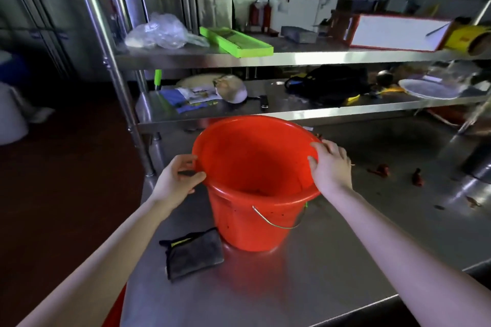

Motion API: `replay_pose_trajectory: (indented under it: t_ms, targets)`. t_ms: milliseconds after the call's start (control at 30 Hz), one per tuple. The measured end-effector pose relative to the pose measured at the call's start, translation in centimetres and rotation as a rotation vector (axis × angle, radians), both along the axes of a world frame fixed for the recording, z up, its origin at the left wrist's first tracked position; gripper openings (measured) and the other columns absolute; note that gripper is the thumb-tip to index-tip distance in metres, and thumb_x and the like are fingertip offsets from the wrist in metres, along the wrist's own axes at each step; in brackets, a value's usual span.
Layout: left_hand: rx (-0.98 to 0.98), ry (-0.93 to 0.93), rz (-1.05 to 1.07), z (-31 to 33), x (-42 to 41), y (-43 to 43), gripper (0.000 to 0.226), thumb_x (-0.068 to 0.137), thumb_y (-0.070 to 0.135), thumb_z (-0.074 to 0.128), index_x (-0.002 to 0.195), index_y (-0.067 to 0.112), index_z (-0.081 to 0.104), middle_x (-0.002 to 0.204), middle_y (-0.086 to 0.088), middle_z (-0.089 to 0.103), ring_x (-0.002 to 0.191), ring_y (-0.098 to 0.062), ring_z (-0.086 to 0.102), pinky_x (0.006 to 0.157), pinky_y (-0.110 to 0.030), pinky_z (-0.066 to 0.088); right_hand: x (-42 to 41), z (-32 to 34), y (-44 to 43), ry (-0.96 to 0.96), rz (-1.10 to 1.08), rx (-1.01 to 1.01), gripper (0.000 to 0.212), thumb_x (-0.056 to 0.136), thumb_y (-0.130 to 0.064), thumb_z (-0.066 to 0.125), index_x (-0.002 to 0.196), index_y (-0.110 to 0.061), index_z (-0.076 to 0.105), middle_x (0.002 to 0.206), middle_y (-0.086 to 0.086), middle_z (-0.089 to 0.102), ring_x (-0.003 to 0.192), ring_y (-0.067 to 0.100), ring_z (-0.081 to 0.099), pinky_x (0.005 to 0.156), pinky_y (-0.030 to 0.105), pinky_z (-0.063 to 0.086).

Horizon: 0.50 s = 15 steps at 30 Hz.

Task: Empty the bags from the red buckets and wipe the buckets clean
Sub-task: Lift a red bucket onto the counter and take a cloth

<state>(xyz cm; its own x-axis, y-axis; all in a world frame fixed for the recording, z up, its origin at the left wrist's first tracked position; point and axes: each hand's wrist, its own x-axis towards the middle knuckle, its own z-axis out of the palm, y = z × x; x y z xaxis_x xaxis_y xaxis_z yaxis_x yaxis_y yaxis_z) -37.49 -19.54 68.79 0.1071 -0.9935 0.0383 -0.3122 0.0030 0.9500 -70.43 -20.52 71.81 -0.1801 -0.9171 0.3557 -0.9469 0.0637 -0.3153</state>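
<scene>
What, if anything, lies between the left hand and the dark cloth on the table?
Nothing visible. The left hand grips the rim of the red bucket; the dark cloth lies on the steel table beside the bucket's base, nearer the camera, with only open air between.

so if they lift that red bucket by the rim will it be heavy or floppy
Probably light: the red bucket looks nearly empty, only dark bits at the bottom. Its plastic rim may flex where the left hand and right hand grip it. The wire handle hangs loose and could swing.

Head-worn view — forward, downward, close.
</scene>
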Motion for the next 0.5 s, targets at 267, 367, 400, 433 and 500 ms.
replay_pose_trajectory:
  t_ms: [267, 367, 400, 433, 500]
  targets:
    - [0.075, -0.184, 0.029, -3.5, 3.6, 2.6, 0.049, 0.080, 0.023, 0.078, 0.124, 0.030, 0.055, 0.109, 0.007, 0.061, 0.088, -0.011, 0.066, 0.074, -0.031, 0.057, 14.9, 2.7, 2.4, 0.073, 0.796, -0.152, 0.034, 0.096, -0.026, 0.054, 0.128, -0.015, 0.059, 0.131, 0.001, 0.055, 0.118, 0.024, 0.051, 0.103, 0.035, 0.039]
    - [0.145, -0.243, 0.046, -6.0, 5.5, 3.9, 0.048, 0.078, 0.021, 0.080, 0.120, 0.028, 0.056, 0.107, 0.005, 0.061, 0.086, -0.008, 0.066, 0.073, -0.022, 0.051, 19.5, 0.2, 3.1, 0.205, 0.944, -0.091, 0.033, 0.096, -0.025, 0.053, 0.126, -0.013, 0.059, 0.130, 0.002, 0.055, 0.118, 0.024, 0.050, 0.101, 0.036, 0.041]
    - [0.176, -0.266, 0.051, -7.2, 6.1, 4.3, 0.049, 0.078, 0.020, 0.081, 0.120, 0.025, 0.058, 0.107, 0.004, 0.062, 0.086, -0.008, 0.066, 0.075, -0.023, 0.051, 20.5, -1.1, 3.2, 0.242, 0.977, -0.052, 0.032, 0.095, -0.024, 0.053, 0.125, -0.013, 0.059, 0.129, 0.002, 0.056, 0.118, 0.023, 0.050, 0.100, 0.036, 0.041]
    - [0.215, -0.294, 0.052, -8.5, 6.7, 4.8, 0.049, 0.077, 0.019, 0.081, 0.121, 0.022, 0.059, 0.108, 0.002, 0.063, 0.086, -0.009, 0.066, 0.078, -0.024, 0.050, 21.3, -2.6, 3.3, 0.277, 1.001, -0.001, 0.032, 0.095, -0.024, 0.054, 0.124, -0.013, 0.059, 0.127, 0.002, 0.055, 0.118, 0.023, 0.049, 0.099, 0.036, 0.042]
    - [0.311, -0.334, 0.057, -11.4, 7.7, 5.8, 0.050, 0.075, 0.018, 0.081, 0.121, 0.017, 0.061, 0.110, -0.002, 0.066, 0.086, -0.012, 0.066, 0.080, -0.023, 0.049, 22.5, -5.9, 3.3, 0.328, 1.010, 0.136, 0.032, 0.093, -0.025, 0.054, 0.123, -0.014, 0.058, 0.125, 0.002, 0.055, 0.117, 0.023, 0.048, 0.098, 0.037, 0.041]
